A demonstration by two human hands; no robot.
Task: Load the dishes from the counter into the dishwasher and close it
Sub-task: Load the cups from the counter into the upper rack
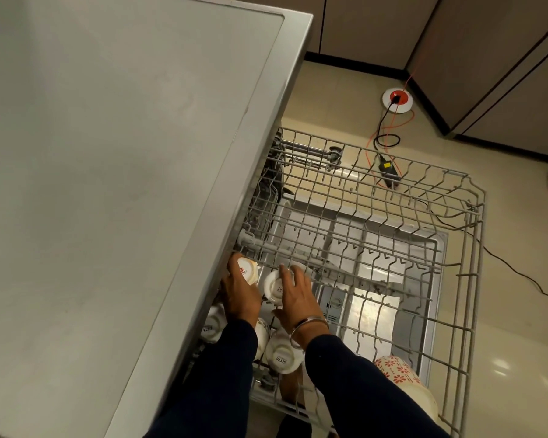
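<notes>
Down in the pulled-out upper rack point(393, 222), the left hand point(239, 295) grips an upturned white cup point(249, 271) near the counter edge point(260, 147); the right hand point(298, 298) curls its fingers round a second cup point(274, 287) just beside it.

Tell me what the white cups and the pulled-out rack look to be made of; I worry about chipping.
The white cups look like glazed ceramic: opaque, smooth, slightly glossy, with printed lettering, though hard plastic cannot be excluded. The rack looks like metal wire under a pale grey coating: thin rods, uniform matte colour, no bare shine. Both hands, left and right, grip cups.
</notes>
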